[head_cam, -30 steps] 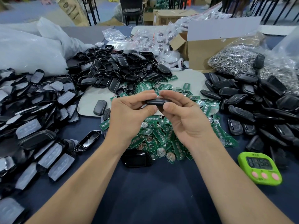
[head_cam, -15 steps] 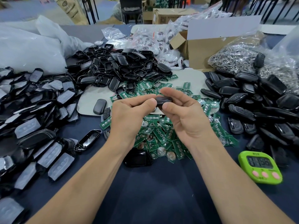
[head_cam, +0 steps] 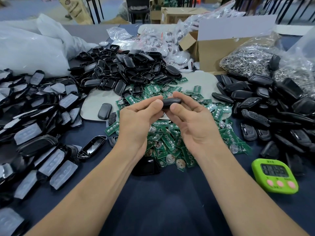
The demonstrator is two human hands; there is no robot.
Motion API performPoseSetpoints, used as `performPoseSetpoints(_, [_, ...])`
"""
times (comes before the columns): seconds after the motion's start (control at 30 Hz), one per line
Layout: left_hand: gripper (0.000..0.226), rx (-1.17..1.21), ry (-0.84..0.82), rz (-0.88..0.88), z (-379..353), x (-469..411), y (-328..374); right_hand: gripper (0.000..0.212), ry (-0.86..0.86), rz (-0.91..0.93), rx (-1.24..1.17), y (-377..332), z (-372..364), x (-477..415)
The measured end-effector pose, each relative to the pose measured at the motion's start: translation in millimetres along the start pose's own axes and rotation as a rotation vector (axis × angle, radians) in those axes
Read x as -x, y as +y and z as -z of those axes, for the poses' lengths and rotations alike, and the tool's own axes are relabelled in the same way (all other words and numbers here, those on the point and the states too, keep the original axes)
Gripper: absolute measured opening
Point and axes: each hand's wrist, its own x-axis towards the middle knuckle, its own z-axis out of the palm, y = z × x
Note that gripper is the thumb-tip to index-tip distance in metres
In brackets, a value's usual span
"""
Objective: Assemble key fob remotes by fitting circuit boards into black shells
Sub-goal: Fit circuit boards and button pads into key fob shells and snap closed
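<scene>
Step in hand: judging by the pose, the closing of one key fob (head_cam: 171,102), its black shell pressed together with the board presumably inside; the seam itself could not be seen.
Fob's place: held in the air at the centre of the view, above the heap of green circuit boards (head_cam: 163,142), touching nothing but fingers.
Left grip (head_cam: 138,120): grasping the fob's 9 o'clock end, thumb and forefinger pinched on it.
Right grip (head_cam: 192,123): grasping the 3 o'clock end, thumb under and forefinger curled over the top.
Doing it well: the squeeze probably needed to be even at both ends, thumbs working along the edge so every catch seated, with the halves kept square and not twisted.
Check: a look or a fingertip round the seam for any gap seemed wise before letting go.
Risk: a tilted board could have stopped the shell closing, and forcing it might have cracked a clip.
Supplies: empty shells (head_cam: 129,68) heaped at 12 o'clock; film-backed parts (head_cam: 34,116) at 9 o'clock.
Likely destination: the pile of closed fobs (head_cam: 265,108) at 3 o'clock on the worktop (head_cam: 162,201).
Timer (head_cam: 274,176): green, at 4 o'clock, well apart from the hands.
</scene>
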Motion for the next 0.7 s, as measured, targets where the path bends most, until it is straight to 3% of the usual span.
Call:
performPoseSetpoints(0.27, [0.014,-0.044,-0.091,0.022,5.6,-5.7,2.2,0.027,0.006,0.029,-0.020,-1.3,1.0,-1.0])
performPoseSetpoints(0.53, [0.021,-0.247,-0.108,-0.098,8.7,-6.6,0.1,0.022,0.064,0.076,0.064,0.5,0.7,0.2])
performPoseSetpoints(0.7, [0.017,-0.353,-0.140,-0.170,10.8,-6.1,-1.9,0.031,0.059,0.037,0.036,-4.0,1.4,-0.6])
